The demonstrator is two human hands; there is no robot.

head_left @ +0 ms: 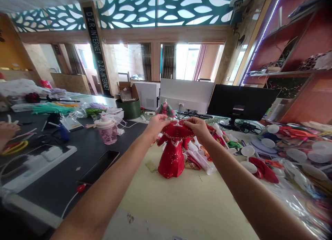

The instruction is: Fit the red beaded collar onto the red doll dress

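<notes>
Between my two hands a small red doll's cape (pixel 177 131) with pale beaded trim is stretched out flat. My left hand (pixel 156 125) pinches its left edge, and my right hand (pixel 198 127) pinches the right edge. Directly below and behind it, a red doll's dress (pixel 171 160) with a flared, dotted skirt stands upright on the cream table mat (pixel 186 202). The cape hides the top of that dress; whether the two touch, I cannot tell. Farther back stands another doll's outfit (pixel 169 111) in green and pink.
On the left are a pink bottle (pixel 107 132), a black phone (pixel 100 166) and a white power strip (pixel 38 167). Another person's hand (pixel 7 132) is at the far left. Red cloth (pixel 263 169) and several white discs crowd the right, below a black monitor (pixel 241 103).
</notes>
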